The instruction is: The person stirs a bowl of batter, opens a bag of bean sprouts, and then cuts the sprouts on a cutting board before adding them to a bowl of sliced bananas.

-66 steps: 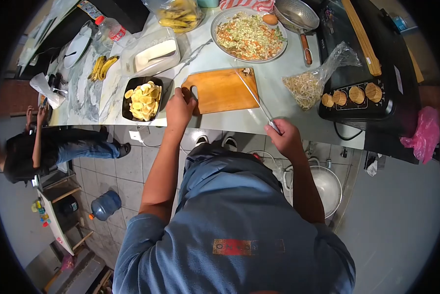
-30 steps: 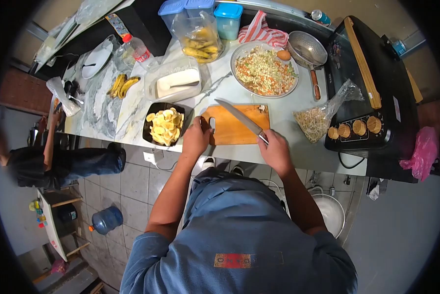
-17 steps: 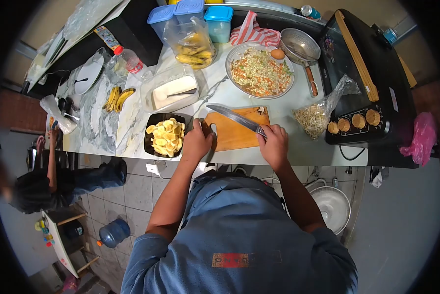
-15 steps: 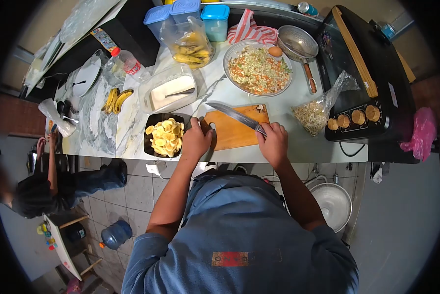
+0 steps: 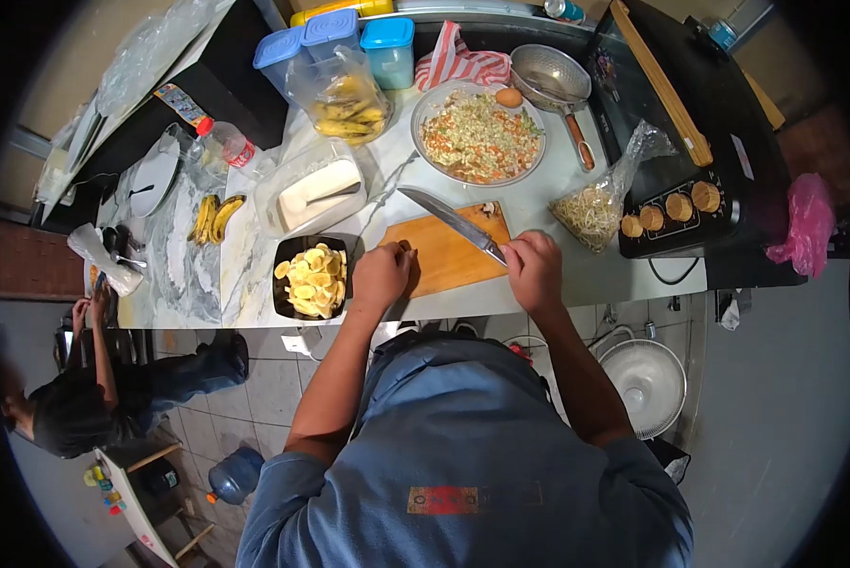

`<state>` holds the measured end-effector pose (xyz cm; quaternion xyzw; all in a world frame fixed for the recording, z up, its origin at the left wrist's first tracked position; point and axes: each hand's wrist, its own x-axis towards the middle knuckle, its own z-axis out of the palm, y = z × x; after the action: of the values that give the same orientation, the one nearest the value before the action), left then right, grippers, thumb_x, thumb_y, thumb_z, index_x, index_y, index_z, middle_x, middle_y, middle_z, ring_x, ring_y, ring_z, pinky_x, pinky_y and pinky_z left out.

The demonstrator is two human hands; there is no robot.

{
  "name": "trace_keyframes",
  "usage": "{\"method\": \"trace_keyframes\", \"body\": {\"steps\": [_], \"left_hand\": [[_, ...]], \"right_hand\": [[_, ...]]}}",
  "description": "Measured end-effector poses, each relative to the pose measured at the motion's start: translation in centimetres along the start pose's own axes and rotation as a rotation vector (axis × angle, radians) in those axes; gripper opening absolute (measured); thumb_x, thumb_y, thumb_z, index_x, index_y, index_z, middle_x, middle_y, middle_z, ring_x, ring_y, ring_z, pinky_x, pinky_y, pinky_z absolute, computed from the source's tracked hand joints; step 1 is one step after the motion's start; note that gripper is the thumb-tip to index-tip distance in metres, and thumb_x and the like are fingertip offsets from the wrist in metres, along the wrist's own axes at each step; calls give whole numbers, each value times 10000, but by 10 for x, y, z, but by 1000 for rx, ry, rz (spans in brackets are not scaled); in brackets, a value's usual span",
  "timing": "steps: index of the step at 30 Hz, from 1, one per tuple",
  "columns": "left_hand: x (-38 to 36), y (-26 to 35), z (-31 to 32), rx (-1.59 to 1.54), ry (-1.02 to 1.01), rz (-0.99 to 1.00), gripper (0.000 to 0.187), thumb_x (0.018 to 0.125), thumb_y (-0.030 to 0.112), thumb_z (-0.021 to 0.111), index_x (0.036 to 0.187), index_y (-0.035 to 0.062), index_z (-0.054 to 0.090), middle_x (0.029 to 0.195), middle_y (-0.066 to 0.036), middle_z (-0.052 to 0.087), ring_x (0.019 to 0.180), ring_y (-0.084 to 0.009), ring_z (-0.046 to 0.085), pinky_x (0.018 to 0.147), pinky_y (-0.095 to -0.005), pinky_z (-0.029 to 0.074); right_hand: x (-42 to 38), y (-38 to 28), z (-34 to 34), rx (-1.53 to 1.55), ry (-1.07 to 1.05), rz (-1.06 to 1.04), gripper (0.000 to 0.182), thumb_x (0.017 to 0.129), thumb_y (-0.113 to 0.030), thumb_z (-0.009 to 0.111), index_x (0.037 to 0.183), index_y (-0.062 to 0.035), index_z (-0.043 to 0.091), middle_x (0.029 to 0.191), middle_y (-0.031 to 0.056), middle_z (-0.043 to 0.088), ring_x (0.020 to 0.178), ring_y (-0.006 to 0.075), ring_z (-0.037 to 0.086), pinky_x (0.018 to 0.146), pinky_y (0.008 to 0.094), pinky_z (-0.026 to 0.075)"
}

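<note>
At the far left, low in the view, another person (image 5: 65,417) sits on the floor, well apart from the counter. On the marble counter (image 5: 183,275) lie two whole plantains (image 5: 212,216), then a black tray of yellow slices (image 5: 309,276) just beside your left hand (image 5: 380,275).

That hand is curled, its fingers closed on the left end of the wooden cutting board (image 5: 447,252), which lies at the near edge of the counter with almost nothing on it but a few scraps at its far corner. Your right hand (image 5: 533,270) is wrapped around the handle of a long knife (image 5: 447,221), the blade slanting up and left across the board.

The risks, as I judge them: the blade tip points toward your left hand's side, so a slip could nick those fingers; the board sits close to the counter's edge and could slide off.

Farther back are a bowl of shredded vegetables (image 5: 479,137) with an egg, a metal strainer (image 5: 553,74), and, at right, a bag of bean sprouts (image 5: 590,208) against a black stove (image 5: 690,142).
</note>
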<state>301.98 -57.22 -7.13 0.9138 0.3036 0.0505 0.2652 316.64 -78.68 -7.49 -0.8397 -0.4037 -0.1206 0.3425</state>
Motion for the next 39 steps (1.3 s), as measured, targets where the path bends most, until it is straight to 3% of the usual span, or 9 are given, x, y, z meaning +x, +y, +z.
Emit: {"method": "trace_keyframes", "body": {"steps": [5,7,10,19,26,32,35,37,39], "left_hand": [[-1,3,-1,-14,-40,-14,362,863,372,642,812,15,677,719,-207,651,697,-389,646,642,-454,515],[-1,2,0,-30,-44,-21,380,854,394,651,821,16,678,743,-197,663,715,-375,655,651,-442,518],[-2,1,3,-28,-45,-23,401,836,427,671,828,27,680,764,-186,674,726,-361,664,657,-431,519],[-4,5,7,-36,-61,-21,448,754,459,758,799,34,625,770,-150,660,713,-336,646,640,-423,501],[-4,0,14,-47,-10,-13,412,746,414,769,744,36,604,712,-138,640,680,-325,628,628,-419,488],[-6,0,11,-69,-39,-8,416,760,417,758,762,31,604,729,-148,642,687,-331,629,638,-417,490],[-5,-4,13,-49,-44,-7,409,780,416,743,784,28,613,741,-158,649,687,-332,633,640,-410,492],[-4,-7,14,-40,-41,-7,411,787,420,740,795,27,618,739,-161,651,679,-327,634,638,-402,492],[-4,-7,15,-38,-36,2,394,806,407,724,808,27,618,745,-165,650,688,-328,634,641,-401,491]], "right_hand": [[-3,10,-6,61,-32,-55,153,721,-131,768,790,-49,659,867,111,603,807,292,585,727,406,450],[-5,6,-7,99,-150,84,211,704,-184,782,845,-77,667,885,94,608,808,296,597,720,420,464],[-8,2,0,139,-176,173,228,712,-173,770,884,-72,659,891,106,610,791,314,607,708,427,483],[-8,14,10,43,-156,102,249,762,-117,722,1005,-77,683,905,118,602,873,320,587,780,410,476],[2,12,8,-22,-126,70,212,769,-159,717,973,-106,688,919,98,606,884,303,582,772,416,463],[0,53,-14,47,11,17,170,755,-147,733,898,-69,687,866,81,629,808,294,606,741,402,483],[0,71,-35,121,117,76,146,769,-117,736,886,-44,686,813,90,634,778,292,608,748,374,491],[3,76,-51,105,229,248,176,776,-125,735,917,-45,668,874,90,632,697,282,625,639,337,519],[7,78,-63,63,297,318,251,774,-132,741,986,-40,643,944,112,624,754,284,631,646,322,523]]}}
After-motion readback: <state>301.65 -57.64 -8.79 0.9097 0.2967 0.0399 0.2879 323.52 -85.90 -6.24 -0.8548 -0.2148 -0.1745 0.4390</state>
